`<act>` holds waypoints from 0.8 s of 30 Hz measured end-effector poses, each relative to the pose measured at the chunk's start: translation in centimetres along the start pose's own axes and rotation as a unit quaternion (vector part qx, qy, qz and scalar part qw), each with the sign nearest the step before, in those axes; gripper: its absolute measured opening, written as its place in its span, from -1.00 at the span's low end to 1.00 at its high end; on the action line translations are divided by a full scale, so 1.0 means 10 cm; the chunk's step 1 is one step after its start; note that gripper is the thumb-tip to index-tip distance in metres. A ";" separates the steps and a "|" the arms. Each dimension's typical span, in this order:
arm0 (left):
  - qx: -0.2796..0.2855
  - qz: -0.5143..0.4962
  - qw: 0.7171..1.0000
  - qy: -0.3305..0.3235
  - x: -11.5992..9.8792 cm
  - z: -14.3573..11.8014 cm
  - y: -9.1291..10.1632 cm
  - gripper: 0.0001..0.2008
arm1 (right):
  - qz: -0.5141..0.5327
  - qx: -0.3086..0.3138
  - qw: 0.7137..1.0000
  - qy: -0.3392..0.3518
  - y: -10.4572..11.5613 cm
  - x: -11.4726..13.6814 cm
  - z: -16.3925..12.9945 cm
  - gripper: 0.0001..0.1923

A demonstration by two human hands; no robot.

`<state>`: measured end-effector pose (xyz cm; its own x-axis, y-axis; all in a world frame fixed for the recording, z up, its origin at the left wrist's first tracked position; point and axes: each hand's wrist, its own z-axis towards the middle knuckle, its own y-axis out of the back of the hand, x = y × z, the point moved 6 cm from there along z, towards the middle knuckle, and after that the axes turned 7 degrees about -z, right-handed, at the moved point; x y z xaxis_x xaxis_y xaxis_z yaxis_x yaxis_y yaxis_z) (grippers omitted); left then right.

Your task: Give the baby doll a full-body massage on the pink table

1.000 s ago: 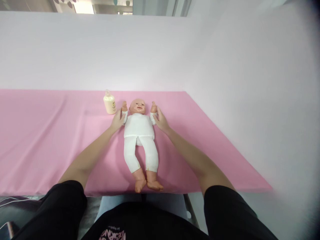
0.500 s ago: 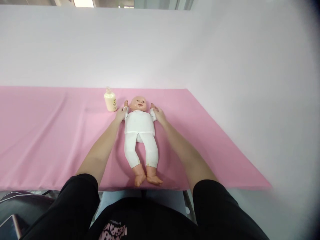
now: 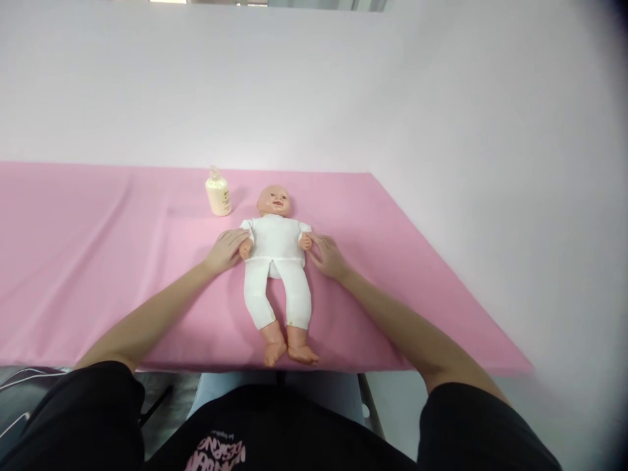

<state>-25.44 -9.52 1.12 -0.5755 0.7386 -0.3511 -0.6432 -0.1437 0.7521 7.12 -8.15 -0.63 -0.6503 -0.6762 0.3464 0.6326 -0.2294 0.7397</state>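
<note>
One baby doll [image 3: 275,261] lies face up on the pink sheet [image 3: 98,261] over the bench, its long axis running away from the person, head far, feet at the near edge. The left hand [image 3: 226,250] and right hand [image 3: 328,255], fingers loosely spread, touch its two lowered arms. One lotion bottle [image 3: 218,193] stands near the head.

Pink lettering on the person's black shirt [image 3: 216,451] shows upside down and too cropped to read, and the bottle's [image 3: 218,194] small label is too blurred to make out.
</note>
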 end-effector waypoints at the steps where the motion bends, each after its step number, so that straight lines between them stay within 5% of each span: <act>1: -0.007 0.003 1.000 0.013 0.02 0.03 0.00 -0.49 | 0.000 -0.008 1.000 -0.008 0.00 -0.02 0.03 -0.49; 7: -0.112 -0.088 0.978 0.152 0.32 0.37 -0.06 -0.51 | 0.092 -0.078 0.989 -0.091 -0.04 -0.14 0.41 -0.43; 14: -0.197 -0.217 0.895 0.336 0.90 0.69 -0.36 -0.73 | 0.135 -0.098 0.932 -0.323 -0.39 -0.55 0.81 -0.48; 18: -0.235 -0.225 0.850 0.414 1.08 0.76 -0.41 -0.71 | 0.124 -0.081 0.910 -0.388 -0.53 -0.70 0.87 -0.58; 24: -0.201 -0.193 0.863 0.422 1.10 0.83 -0.40 -0.75 | 0.131 -0.065 0.913 -0.380 -0.56 -0.81 0.91 -0.59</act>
<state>-24.95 4.62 -1.15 -0.3334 0.0642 -0.9406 -0.8946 -0.3365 0.2942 4.99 4.98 -2.35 -0.5419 -0.0494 0.8390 0.8210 -0.2446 0.5159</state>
